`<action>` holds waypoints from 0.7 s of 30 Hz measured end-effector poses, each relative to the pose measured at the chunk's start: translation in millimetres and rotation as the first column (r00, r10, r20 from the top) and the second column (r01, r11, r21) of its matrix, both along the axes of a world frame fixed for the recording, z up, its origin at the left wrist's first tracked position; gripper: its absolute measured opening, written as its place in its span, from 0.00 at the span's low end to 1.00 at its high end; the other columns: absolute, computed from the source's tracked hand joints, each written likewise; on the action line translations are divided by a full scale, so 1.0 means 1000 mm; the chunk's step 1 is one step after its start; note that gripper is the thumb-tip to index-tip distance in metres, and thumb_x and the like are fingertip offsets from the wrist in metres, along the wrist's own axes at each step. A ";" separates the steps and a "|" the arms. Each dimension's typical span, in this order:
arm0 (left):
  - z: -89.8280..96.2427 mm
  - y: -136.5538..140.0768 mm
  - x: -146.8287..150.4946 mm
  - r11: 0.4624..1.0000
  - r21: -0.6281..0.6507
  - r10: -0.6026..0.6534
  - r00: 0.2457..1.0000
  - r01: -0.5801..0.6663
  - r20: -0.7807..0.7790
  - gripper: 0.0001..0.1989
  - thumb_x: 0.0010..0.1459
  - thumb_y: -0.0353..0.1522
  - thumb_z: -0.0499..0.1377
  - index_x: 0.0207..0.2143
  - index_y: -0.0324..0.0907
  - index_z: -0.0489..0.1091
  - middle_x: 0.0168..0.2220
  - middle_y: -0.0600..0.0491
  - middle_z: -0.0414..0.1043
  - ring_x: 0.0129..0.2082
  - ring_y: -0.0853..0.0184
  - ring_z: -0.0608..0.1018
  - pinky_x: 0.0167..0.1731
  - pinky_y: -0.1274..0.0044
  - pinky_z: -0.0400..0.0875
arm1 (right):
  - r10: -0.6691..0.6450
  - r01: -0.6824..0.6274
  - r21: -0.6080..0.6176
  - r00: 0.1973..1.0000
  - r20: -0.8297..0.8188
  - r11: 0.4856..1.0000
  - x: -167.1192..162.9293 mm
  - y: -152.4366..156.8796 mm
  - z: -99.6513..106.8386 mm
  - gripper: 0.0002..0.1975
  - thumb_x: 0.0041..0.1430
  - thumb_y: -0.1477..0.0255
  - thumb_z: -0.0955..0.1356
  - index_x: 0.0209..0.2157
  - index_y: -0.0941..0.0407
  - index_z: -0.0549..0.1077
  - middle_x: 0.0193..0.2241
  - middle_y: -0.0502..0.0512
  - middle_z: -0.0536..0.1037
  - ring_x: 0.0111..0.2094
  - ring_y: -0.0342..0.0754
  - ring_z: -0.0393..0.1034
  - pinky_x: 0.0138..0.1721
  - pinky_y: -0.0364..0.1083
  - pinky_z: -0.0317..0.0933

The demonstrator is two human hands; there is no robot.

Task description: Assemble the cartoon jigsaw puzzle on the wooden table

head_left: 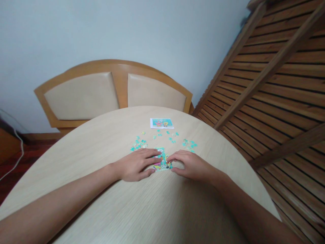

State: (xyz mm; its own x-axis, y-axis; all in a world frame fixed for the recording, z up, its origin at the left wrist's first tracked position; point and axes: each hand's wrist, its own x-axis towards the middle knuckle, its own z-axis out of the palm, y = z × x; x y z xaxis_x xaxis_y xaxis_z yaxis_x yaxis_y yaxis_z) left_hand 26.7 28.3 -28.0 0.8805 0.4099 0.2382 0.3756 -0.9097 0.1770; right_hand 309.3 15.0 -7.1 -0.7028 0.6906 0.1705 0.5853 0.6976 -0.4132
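A partly joined jigsaw puzzle (pixel 163 164) in turquoise, pink and yellow lies flat on the table between my hands. My left hand (pixel 138 163) rests over its left side, fingers stretched out and covering part of the picture. At the right edge is my right hand (pixel 190 164), with its fingertips touching the joined pieces and its thumb apart from them. No piece shows in its grip. Loose turquoise puzzle pieces (pixel 138 144) lie beyond my left hand, and a second group of loose pieces (pixel 190 144) is beyond my right.
A picture card (pixel 162 123) with cartoon figures lies farther back on the round wooden table (pixel 106 135). Several scattered pieces (pixel 173 140) sit between card and puzzle. Behind the table stands a padded wooden headboard (pixel 120 83). Wooden slats (pixel 279 81) lean at the right.
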 end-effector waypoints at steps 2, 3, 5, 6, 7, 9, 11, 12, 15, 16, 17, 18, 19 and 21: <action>0.000 0.000 0.000 1.000 0.004 -0.003 1.000 0.003 0.005 0.22 0.69 0.37 0.54 0.63 0.41 0.64 0.66 0.41 0.61 0.65 0.52 0.67 0.63 0.59 0.64 | 0.012 -0.012 0.008 1.000 0.008 1.000 0.001 0.000 0.001 0.13 0.58 0.74 0.72 0.46 0.55 0.78 0.44 0.55 0.83 0.47 0.53 0.76 0.50 0.50 0.66; 0.000 0.000 0.000 1.000 0.005 -0.004 1.000 0.004 0.010 0.22 0.69 0.37 0.54 0.63 0.41 0.64 0.66 0.41 0.61 0.65 0.52 0.67 0.63 0.59 0.64 | 0.019 -0.019 0.013 1.000 0.009 1.000 0.001 0.001 0.001 0.12 0.59 0.73 0.72 0.45 0.55 0.79 0.43 0.55 0.83 0.46 0.53 0.76 0.50 0.50 0.66; 0.000 0.000 0.000 1.000 0.004 -0.007 1.000 0.007 0.019 0.22 0.69 0.37 0.54 0.63 0.42 0.64 0.66 0.41 0.61 0.64 0.52 0.67 0.63 0.59 0.65 | 0.039 -0.039 0.024 0.999 0.009 0.999 0.002 0.002 0.000 0.10 0.60 0.73 0.72 0.44 0.55 0.79 0.42 0.55 0.83 0.45 0.52 0.77 0.49 0.50 0.66; 0.000 0.000 0.000 1.000 0.002 -0.007 1.000 0.007 0.021 0.22 0.69 0.37 0.54 0.63 0.42 0.64 0.66 0.41 0.61 0.64 0.52 0.67 0.63 0.59 0.65 | 0.051 -0.051 0.029 0.999 0.006 0.998 0.003 0.002 0.000 0.09 0.60 0.73 0.72 0.44 0.54 0.79 0.42 0.54 0.83 0.45 0.52 0.77 0.48 0.50 0.66; 0.000 0.000 0.000 1.000 0.001 -0.008 1.000 0.008 0.021 0.22 0.69 0.37 0.54 0.63 0.42 0.64 0.66 0.41 0.62 0.64 0.53 0.67 0.63 0.59 0.65 | 0.063 -0.063 0.034 0.998 0.003 0.997 0.003 0.002 0.000 0.08 0.61 0.73 0.71 0.43 0.54 0.79 0.41 0.54 0.83 0.45 0.52 0.77 0.48 0.50 0.66; 0.000 0.000 0.000 1.000 0.002 -0.008 1.000 0.008 0.018 0.22 0.69 0.37 0.54 0.62 0.42 0.64 0.66 0.41 0.62 0.64 0.52 0.67 0.63 0.59 0.65 | 0.076 -0.076 0.040 0.997 0.002 0.996 0.003 0.002 0.000 0.08 0.61 0.73 0.71 0.42 0.54 0.80 0.41 0.54 0.84 0.45 0.52 0.77 0.48 0.50 0.66; 0.000 0.000 0.000 1.000 0.004 -0.006 1.000 0.006 0.015 0.22 0.69 0.37 0.54 0.62 0.41 0.65 0.66 0.40 0.62 0.64 0.52 0.67 0.63 0.59 0.65 | 0.058 -0.058 0.042 0.998 0.009 0.997 0.002 0.002 0.000 0.10 0.60 0.73 0.72 0.44 0.54 0.79 0.42 0.54 0.83 0.45 0.52 0.77 0.49 0.50 0.66; 0.000 0.000 0.000 1.000 0.003 -0.005 1.000 0.005 0.014 0.22 0.68 0.37 0.54 0.62 0.41 0.65 0.66 0.40 0.62 0.64 0.52 0.67 0.63 0.59 0.65 | 0.036 -0.037 0.038 0.999 0.010 0.999 0.002 0.001 0.000 0.11 0.59 0.73 0.72 0.45 0.54 0.78 0.43 0.55 0.83 0.46 0.53 0.76 0.49 0.50 0.66; 0.000 0.000 0.000 1.000 -0.001 -0.005 1.000 0.005 0.017 0.23 0.68 0.37 0.54 0.63 0.42 0.64 0.66 0.41 0.61 0.64 0.52 0.67 0.63 0.59 0.65 | -0.026 0.026 0.000 0.999 -0.021 1.000 0.001 -0.001 0.000 0.18 0.56 0.75 0.73 0.49 0.54 0.75 0.44 0.55 0.82 0.46 0.52 0.76 0.49 0.49 0.66; 0.000 0.000 0.000 1.000 -0.001 -0.007 1.000 0.007 0.022 0.23 0.68 0.37 0.54 0.63 0.42 0.64 0.66 0.40 0.61 0.64 0.53 0.67 0.63 0.59 0.65 | -0.041 0.041 -0.016 0.999 -0.033 0.999 0.002 -0.001 -0.001 0.20 0.55 0.75 0.73 0.50 0.54 0.74 0.44 0.55 0.81 0.46 0.51 0.76 0.49 0.48 0.66; 0.000 0.000 0.000 1.000 -0.001 -0.010 1.000 0.010 0.027 0.23 0.68 0.36 0.55 0.63 0.42 0.64 0.66 0.40 0.61 0.64 0.53 0.67 0.63 0.59 0.65 | -0.053 0.052 -0.029 0.998 -0.042 0.998 0.002 -0.002 -0.001 0.21 0.54 0.76 0.73 0.51 0.54 0.73 0.44 0.55 0.81 0.45 0.50 0.76 0.48 0.48 0.67; 0.000 0.000 0.000 1.000 0.000 -0.013 0.999 0.013 0.031 0.22 0.68 0.36 0.55 0.63 0.42 0.64 0.66 0.40 0.62 0.64 0.53 0.67 0.63 0.59 0.65 | -0.066 0.064 -0.039 0.997 -0.045 0.997 0.003 -0.002 -0.001 0.23 0.53 0.76 0.72 0.52 0.54 0.72 0.43 0.54 0.81 0.44 0.50 0.76 0.48 0.48 0.67; 0.001 0.000 0.000 1.000 0.000 -0.015 0.999 0.015 0.034 0.22 0.68 0.36 0.55 0.63 0.42 0.64 0.66 0.41 0.62 0.64 0.53 0.67 0.63 0.59 0.65 | -0.079 0.077 -0.044 0.996 -0.046 0.996 0.004 -0.002 -0.001 0.24 0.53 0.76 0.72 0.52 0.54 0.71 0.43 0.54 0.81 0.44 0.50 0.76 0.48 0.48 0.67; 0.001 0.000 0.000 1.000 0.000 -0.015 0.999 0.015 0.034 0.22 0.68 0.36 0.55 0.63 0.43 0.64 0.66 0.41 0.62 0.64 0.52 0.68 0.62 0.59 0.65 | -0.106 0.104 -0.043 0.993 -0.047 0.994 0.006 -0.001 -0.002 0.25 0.53 0.76 0.72 0.53 0.54 0.70 0.43 0.54 0.80 0.45 0.50 0.75 0.48 0.48 0.67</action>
